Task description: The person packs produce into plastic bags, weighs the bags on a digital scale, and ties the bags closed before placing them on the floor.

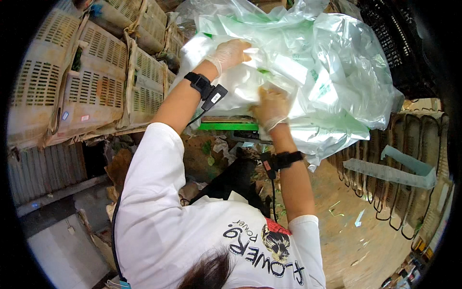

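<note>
A large heap of clear plastic bags (344, 62) with green print covers the work surface in front of me. My left hand (232, 54), in a thin see-through glove, lies on the left part of the heap, its fingers bent and closed on the plastic of a bag. Nearer to me and further right, my gloved right hand (272, 107) touches the near side of the same plastic. Motion blurs its fingers, so their grip is unclear. A little green shows through the film between both hands. Below the bags runs a bright green edge (228, 126).
Stacked pale plastic crates (98, 70) with slotted sides stand at the left. A black crate (397, 43) is at the far right. Nearer on the right are pale crates with dark looped bands (402, 139) and a bluish strip (390, 172). Scraps lie on the brown floor (356, 241).
</note>
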Demonstrator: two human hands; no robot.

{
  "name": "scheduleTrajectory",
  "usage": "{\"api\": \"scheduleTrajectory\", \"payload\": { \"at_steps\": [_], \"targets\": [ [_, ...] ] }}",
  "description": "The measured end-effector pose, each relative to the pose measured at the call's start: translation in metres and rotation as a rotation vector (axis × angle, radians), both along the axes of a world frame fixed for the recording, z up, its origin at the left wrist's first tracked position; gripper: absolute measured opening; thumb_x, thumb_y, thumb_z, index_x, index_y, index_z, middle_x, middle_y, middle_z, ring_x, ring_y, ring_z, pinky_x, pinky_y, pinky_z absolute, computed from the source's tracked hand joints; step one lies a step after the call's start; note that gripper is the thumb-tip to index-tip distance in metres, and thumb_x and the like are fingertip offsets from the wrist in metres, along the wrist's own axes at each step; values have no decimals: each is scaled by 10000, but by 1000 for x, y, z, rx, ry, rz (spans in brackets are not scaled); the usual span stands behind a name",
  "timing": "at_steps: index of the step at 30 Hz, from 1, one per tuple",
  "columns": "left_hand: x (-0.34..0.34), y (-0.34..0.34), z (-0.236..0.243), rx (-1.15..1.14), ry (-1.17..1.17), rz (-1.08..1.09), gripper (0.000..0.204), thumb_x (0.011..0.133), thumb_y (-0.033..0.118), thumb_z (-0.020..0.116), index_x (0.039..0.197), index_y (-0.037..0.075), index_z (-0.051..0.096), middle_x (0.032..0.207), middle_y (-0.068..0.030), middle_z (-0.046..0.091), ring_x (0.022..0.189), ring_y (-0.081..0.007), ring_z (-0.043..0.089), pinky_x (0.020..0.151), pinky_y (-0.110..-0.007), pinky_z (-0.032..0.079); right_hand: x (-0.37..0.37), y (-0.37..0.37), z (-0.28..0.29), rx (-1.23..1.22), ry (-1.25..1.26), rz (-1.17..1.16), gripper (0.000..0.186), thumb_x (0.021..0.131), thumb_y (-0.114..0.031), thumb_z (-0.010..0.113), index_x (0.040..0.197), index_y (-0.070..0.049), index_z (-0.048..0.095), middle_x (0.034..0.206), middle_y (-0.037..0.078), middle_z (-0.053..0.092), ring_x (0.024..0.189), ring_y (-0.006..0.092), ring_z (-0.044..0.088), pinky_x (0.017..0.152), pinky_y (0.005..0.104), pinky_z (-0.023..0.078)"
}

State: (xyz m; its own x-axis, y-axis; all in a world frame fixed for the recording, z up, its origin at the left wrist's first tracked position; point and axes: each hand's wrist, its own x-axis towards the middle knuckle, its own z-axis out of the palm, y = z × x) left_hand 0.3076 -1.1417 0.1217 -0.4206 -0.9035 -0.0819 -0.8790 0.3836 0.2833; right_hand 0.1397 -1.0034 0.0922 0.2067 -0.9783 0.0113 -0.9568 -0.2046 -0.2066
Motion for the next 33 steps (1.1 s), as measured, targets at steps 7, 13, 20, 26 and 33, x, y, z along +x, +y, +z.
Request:
{"api": "scheduleTrajectory", "payload": {
  "at_steps": [7, 13, 20, 26, 33],
  "targets": [
    [37, 112, 79, -424, 74, 110, 731, 625, 355, 711, 1219, 27, 440, 1194, -189, 486, 1138, -327, 425, 965, -383, 319, -48, 18, 3, -155, -561, 94, 110, 666, -137, 649, 749, -66, 635, 866, 77, 628, 858, 277, 562, 735, 368, 428],
    [74, 177, 61, -17, -40, 286, 809, 558, 353, 757, 1230, 41, 434, 1183, -166, 491, 1122, -318, 423, 977, -401, 278, -46, 75, 53, -260, -514, 301, 53, 634, -91, 595, 676, -112, 570, 951, 29, 621, 1021, 276, 505, 923, 396, 299],
    [54, 195, 71, -131, 4, 67, 675, 590, 290, 731, 1163, 28, 489, 1002, -164, 559, 949, -315, 507, 871, -376, 358, -35, 132, 51, -116, -372, 472, 51, 657, -89, 556, 704, -105, 544, 911, 33, 607, 975, 227, 523, 901, 434, 312],
    [48, 206, 61, 23, 145, 380, 238, 705, 179, 623, 888, 28, 598, 699, -168, 579, 651, -351, 547, 652, -353, 452, -52, 144, 24, -226, -295, 215, 196, 654, -82, 599, 848, -97, 575, 1007, 90, 563, 991, 261, 500, 833, 435, 361],
    [-14, 245, 118, 242, 715, -212, 156, 736, 115, 623, 837, -2, 597, 1012, -175, 597, 861, -264, 587, 770, -310, 447, -57, 158, 77, 902, -1647, -33, 440, 752, -321, 668, 1122, -120, 538, 1112, 79, 548, 982, 262, 516, 884, 402, 366]
  ]
}}
